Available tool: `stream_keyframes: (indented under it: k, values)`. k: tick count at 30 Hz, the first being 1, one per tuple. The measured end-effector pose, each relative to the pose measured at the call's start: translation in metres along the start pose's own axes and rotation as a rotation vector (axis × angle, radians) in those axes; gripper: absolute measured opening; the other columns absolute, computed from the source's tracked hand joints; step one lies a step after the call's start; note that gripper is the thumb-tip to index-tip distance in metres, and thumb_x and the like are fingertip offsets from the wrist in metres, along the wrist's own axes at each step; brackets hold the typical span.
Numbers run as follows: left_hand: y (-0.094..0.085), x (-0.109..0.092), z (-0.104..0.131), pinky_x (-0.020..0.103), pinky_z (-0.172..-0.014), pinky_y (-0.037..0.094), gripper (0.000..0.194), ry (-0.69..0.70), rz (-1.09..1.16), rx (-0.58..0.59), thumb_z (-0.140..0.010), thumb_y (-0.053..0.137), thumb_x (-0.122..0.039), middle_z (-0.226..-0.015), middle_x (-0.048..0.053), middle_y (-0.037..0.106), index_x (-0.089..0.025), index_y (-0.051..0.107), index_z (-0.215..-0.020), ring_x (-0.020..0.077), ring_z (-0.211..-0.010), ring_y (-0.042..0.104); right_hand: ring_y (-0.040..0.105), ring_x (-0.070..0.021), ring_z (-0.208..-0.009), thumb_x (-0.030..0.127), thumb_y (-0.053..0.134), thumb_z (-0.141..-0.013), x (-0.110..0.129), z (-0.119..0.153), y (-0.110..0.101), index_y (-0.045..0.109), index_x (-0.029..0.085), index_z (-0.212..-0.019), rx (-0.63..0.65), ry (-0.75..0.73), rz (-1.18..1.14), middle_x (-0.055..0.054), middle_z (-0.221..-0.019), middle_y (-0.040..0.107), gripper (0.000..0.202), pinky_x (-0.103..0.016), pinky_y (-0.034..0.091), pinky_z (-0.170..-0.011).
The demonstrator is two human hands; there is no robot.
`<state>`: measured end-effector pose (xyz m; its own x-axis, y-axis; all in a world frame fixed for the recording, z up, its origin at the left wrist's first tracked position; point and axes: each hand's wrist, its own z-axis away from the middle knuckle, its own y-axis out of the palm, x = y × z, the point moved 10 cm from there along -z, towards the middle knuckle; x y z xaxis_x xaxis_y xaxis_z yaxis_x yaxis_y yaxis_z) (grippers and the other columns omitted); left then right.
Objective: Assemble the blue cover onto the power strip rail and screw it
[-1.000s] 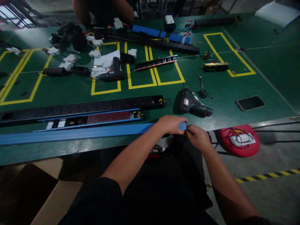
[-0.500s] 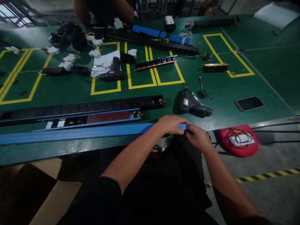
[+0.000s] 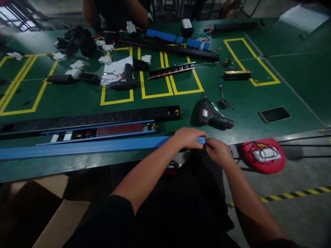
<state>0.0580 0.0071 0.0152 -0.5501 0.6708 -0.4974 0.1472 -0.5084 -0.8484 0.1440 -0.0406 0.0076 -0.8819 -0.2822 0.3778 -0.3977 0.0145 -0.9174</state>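
Note:
A long blue bar [image 3: 103,145] lies along the near edge of the green table. Near its right end, my left hand [image 3: 190,137] is wrapped over it, with a short blue stretch showing past the fingers. My right hand [image 3: 218,150] is closed at the very tip of the bar, fingertips pinched round a small dark part too hidden to name. Behind the bar lie an open blue-sided strip with dark red sockets [image 3: 119,129] and a long black socket strip [image 3: 111,116].
A power drill [image 3: 216,117], wrenches [image 3: 220,94] and a phone [image 3: 274,114] lie beyond my hands. Another drill [image 3: 125,79] is farther back. A red stool [image 3: 263,165] stands at the right, cardboard [image 3: 62,220] below left. A person [image 3: 116,13] is across the table.

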Motion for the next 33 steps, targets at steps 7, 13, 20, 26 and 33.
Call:
stream_keyframes:
  k: [7,13,20,26,33]
  values:
    - [0.0,0.0,0.0,0.034,-0.074,0.046,0.043,0.001,0.007,0.003,-0.081,0.054,-0.05,-0.12,-0.001,0.067,-0.038,0.057,-0.121,0.0241,-0.102,0.061,0.064,-0.0242,-0.085,0.021,0.054,-0.083,0.004,-0.001,-0.004,0.063,0.021,-0.09,0.017,-0.024,-0.047,-0.008,-0.091,0.068,0.011,-0.034,0.048,-0.073]
    - [0.0,0.0,0.0,0.034,-0.071,0.046,0.04,0.014,0.015,-0.019,-0.081,0.055,-0.049,-0.121,-0.001,0.067,-0.036,0.058,-0.118,0.0245,-0.101,0.063,0.064,-0.025,-0.087,0.022,0.052,-0.087,0.003,0.0,-0.016,0.065,0.018,-0.092,-0.035,-0.064,-0.083,-0.01,-0.093,0.069,0.014,-0.036,0.048,-0.076]
    - [-0.001,0.0,0.0,0.035,-0.072,0.047,0.043,0.012,0.009,-0.015,-0.08,0.057,-0.047,-0.122,0.0,0.067,-0.036,0.057,-0.121,0.0251,-0.103,0.063,0.063,-0.0231,-0.082,0.019,0.05,-0.087,-0.014,-0.003,-0.027,0.065,0.019,-0.088,-0.118,0.029,-0.088,-0.007,-0.085,0.068,0.015,-0.034,0.047,-0.073]
    - [0.001,0.0,0.0,0.035,-0.075,0.048,0.045,0.0,0.001,0.013,-0.081,0.057,-0.046,-0.125,-0.001,0.065,-0.036,0.056,-0.125,0.0242,-0.105,0.062,0.062,-0.0207,-0.077,0.018,0.054,-0.085,-0.014,-0.006,-0.025,0.064,0.02,-0.088,-0.091,-0.015,-0.177,-0.005,-0.082,0.066,0.011,-0.033,0.046,-0.07]
    - [0.0,-0.001,-0.001,0.035,-0.074,0.048,0.041,0.019,0.014,-0.007,-0.081,0.056,-0.049,-0.121,-0.001,0.067,-0.037,0.057,-0.12,0.0242,-0.103,0.062,0.061,-0.0204,-0.082,0.017,0.057,-0.085,-0.001,-0.003,-0.014,0.063,0.021,-0.092,-0.025,-0.103,-0.339,-0.006,-0.089,0.063,0.01,-0.034,0.048,-0.073]
